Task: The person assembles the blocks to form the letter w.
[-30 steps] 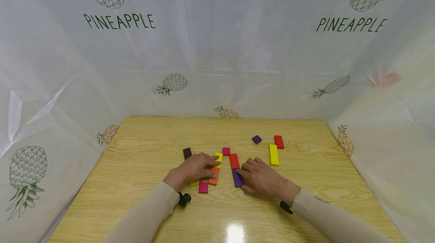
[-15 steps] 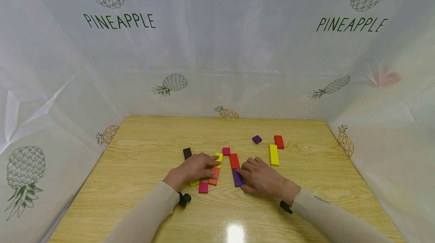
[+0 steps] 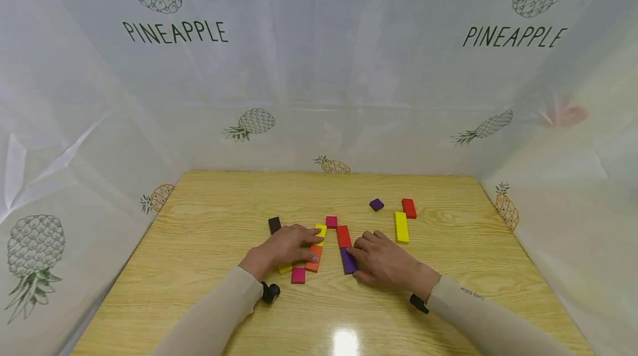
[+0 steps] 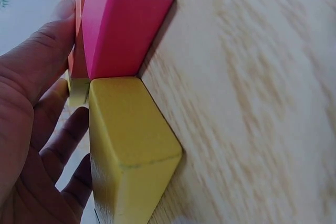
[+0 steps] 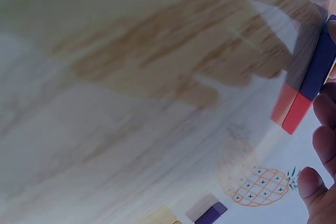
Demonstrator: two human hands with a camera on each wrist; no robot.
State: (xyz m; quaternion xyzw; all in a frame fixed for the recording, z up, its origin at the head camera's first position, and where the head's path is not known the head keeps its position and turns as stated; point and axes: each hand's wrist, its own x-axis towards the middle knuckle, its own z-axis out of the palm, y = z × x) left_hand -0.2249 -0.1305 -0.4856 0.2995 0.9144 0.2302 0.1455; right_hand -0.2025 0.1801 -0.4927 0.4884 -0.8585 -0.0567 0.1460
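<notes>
Flat coloured blocks form a zigzag on the table. My left hand [image 3: 286,246] lies over its left part, fingertips on a yellow block [image 3: 322,227] and thumb on the orange block [image 3: 312,265] joined to it. Partly under that hand are a black block [image 3: 274,224] and another yellow block [image 4: 134,124], which meets a pink block [image 4: 123,24] in the left wrist view. My right hand [image 3: 385,259] touches a purple block [image 3: 347,262] with its index finger, the thumb by its near end. A red block [image 3: 344,236] continues from the purple one; a second pink block [image 3: 331,222] sits at its far end.
Farther right lie a small purple block [image 3: 376,205], a red block [image 3: 409,208] and a long yellow block [image 3: 401,227]. Pineapple-printed white sheeting [image 3: 319,68] surrounds the wooden table [image 3: 224,195] at the back and sides.
</notes>
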